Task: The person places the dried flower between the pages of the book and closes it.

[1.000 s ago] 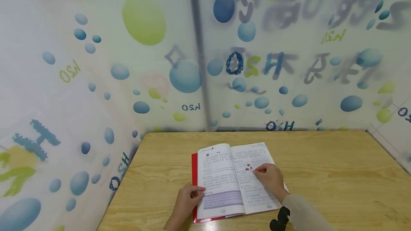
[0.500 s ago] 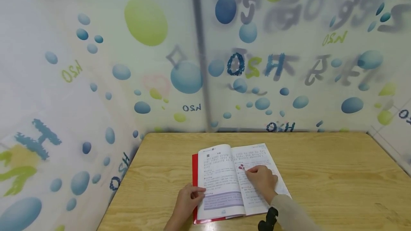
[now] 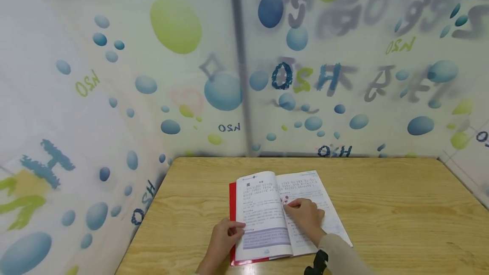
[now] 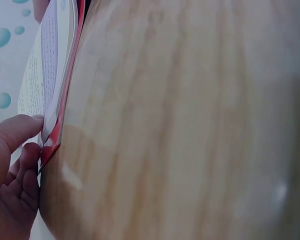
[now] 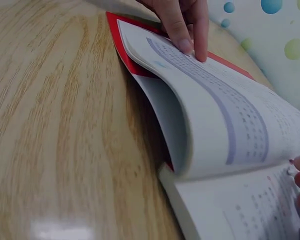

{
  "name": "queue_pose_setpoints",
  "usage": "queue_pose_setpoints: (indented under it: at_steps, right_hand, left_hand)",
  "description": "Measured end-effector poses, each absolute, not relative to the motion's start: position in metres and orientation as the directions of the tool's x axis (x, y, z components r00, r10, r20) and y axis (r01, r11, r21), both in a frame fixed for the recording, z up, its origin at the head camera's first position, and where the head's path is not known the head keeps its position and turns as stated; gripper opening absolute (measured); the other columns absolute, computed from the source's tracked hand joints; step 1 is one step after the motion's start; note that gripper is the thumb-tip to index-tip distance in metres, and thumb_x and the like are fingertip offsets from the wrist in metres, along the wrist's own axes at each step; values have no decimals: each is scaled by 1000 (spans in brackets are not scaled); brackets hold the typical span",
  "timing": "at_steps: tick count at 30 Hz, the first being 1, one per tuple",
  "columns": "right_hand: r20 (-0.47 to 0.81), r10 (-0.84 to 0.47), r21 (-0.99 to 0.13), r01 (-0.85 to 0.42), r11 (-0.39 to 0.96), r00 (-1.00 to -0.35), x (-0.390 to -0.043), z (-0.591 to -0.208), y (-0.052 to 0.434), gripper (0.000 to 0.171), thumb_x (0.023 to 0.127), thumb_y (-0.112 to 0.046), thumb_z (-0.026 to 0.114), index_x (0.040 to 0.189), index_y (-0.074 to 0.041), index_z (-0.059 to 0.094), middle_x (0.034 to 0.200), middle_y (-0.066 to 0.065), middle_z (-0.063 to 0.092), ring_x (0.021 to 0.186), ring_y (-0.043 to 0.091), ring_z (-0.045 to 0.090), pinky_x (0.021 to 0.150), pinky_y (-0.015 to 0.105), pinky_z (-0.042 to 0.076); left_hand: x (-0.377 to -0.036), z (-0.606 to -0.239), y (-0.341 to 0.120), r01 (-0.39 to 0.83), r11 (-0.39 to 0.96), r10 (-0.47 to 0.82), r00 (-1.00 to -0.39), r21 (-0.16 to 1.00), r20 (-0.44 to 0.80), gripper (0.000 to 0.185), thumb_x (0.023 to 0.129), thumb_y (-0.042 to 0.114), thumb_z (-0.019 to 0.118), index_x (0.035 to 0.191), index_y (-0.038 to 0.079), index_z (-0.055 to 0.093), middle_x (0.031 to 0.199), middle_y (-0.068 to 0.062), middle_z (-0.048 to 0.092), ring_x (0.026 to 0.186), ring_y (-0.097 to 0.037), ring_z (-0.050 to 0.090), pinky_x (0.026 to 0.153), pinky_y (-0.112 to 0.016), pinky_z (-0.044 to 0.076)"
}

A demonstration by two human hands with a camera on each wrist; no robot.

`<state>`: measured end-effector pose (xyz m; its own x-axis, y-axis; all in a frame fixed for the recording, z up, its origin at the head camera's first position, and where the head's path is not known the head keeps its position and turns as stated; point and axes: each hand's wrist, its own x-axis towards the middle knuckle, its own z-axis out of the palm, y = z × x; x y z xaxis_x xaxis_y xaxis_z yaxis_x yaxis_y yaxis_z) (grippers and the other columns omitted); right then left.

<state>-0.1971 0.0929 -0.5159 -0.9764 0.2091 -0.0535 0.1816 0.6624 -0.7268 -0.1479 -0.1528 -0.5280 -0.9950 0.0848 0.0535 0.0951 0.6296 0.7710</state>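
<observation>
An open book with printed pages and a red cover lies on the wooden table. My left hand rests at its left edge, thumb and finger on the left page. In the right wrist view two fingertips of that left hand press the page near the purple band; its other fingers are curled beside the red cover in the left wrist view. Over the right page, near the fold, my right hand pinches a small thing with dark red rounded tips. My fingers hide most of it, so its kind is unclear.
The wooden table spreads around the book. Pale walls or curtains printed with blue and green ovals stand behind and to the left. A dark round object on a band sits at my right wrist.
My right hand has moved left across the right page toward the fold, carrying the small red-tipped thing. My left hand has stayed at the book's left edge.
</observation>
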Motion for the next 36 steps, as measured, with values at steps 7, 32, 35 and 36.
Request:
queue_pose_setpoints:
  at_steps: [7, 32, 35, 36]
  right_hand:
    - [-40, 137, -744, 121, 658, -990, -205, -513, 125, 11, 78, -22, 70, 79, -11, 69, 72, -3, 61, 70, 15, 52, 75, 42, 29]
    - [-77, -114, -780, -11, 625, -990, -236, -513, 221, 36, 75, -12, 75, 105, 4, 63, 87, 8, 53, 80, 22, 46, 66, 28, 40]
    - [-84, -107, -781, -1, 625, -991, -236, -514, 223, 37, 76, -13, 75, 106, 4, 63, 86, 8, 53, 79, 22, 46, 65, 27, 40]
    - [-87, -103, -781, 4, 625, -991, -236, -514, 223, 37, 76, -13, 74, 107, 4, 63, 87, 8, 53, 79, 22, 46, 65, 27, 41]
  left_hand:
    - [-146, -521, -152, 88, 658, 65, -996, 748, 60, 16, 74, 10, 75, 89, 6, 73, 71, 2, 46, 64, -10, 43, 55, -20, 39]
    - [-125, -515, -116, -359, 781, -431, -902, 511, 25, 64, 57, 34, 86, 105, 3, 58, 87, -7, 47, 74, -20, 44, 67, -34, 40]
    - [-123, -517, -114, -384, 752, -465, -885, 535, 18, 63, 58, 33, 86, 104, 0, 57, 87, -9, 46, 74, -21, 44, 68, -36, 40]
    - [-122, -517, -113, -385, 751, -471, -882, 536, 26, 63, 58, 33, 86, 103, 0, 58, 87, -9, 47, 74, -21, 44, 69, -37, 40]
